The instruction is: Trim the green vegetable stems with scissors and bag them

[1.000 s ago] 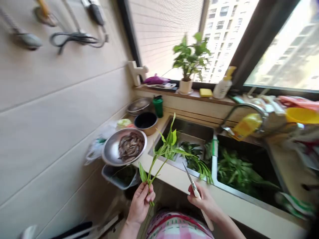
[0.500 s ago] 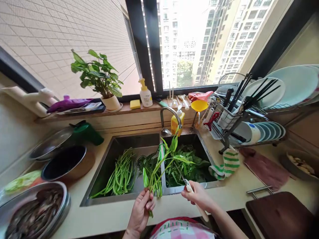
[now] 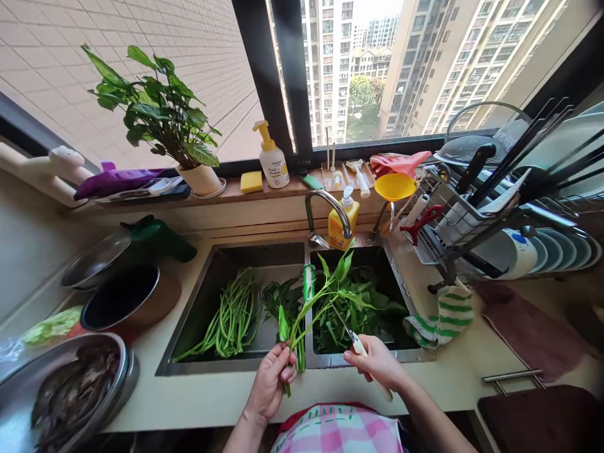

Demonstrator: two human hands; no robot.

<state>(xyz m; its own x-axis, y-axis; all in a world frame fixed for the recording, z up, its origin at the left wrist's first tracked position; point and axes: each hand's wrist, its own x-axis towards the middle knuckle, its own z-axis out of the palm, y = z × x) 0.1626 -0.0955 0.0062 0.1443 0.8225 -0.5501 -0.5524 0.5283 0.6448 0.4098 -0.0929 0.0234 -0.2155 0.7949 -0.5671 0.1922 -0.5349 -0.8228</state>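
My left hand (image 3: 272,381) is closed around a small bunch of water spinach (image 3: 302,324), its leafy tips pointing up and away over the sink divider. My right hand (image 3: 375,363) grips a knife (image 3: 385,392) with a white handle. Its narrow metal blade reaches up beside the held stems; whether it touches them I cannot tell. Bare green stems (image 3: 233,314) lie piled in the left basin. Loose leaves (image 3: 352,318) fill much of the right basin. More leafy stems (image 3: 283,299) lie just left of the divider, partly behind the held bunch.
A faucet (image 3: 330,201) arches over the double sink (image 3: 182,327). At left stand a dark pot (image 3: 155,302) and a metal bowl (image 3: 117,365) with dark contents. A striped cloth (image 3: 448,318) lies right of the sink, below a loaded dish rack (image 3: 453,251).
The camera view has shifted, so the windowsill and dish rack appear larger. My hands keep their holds on the bunch and the knife, with little movement between them.
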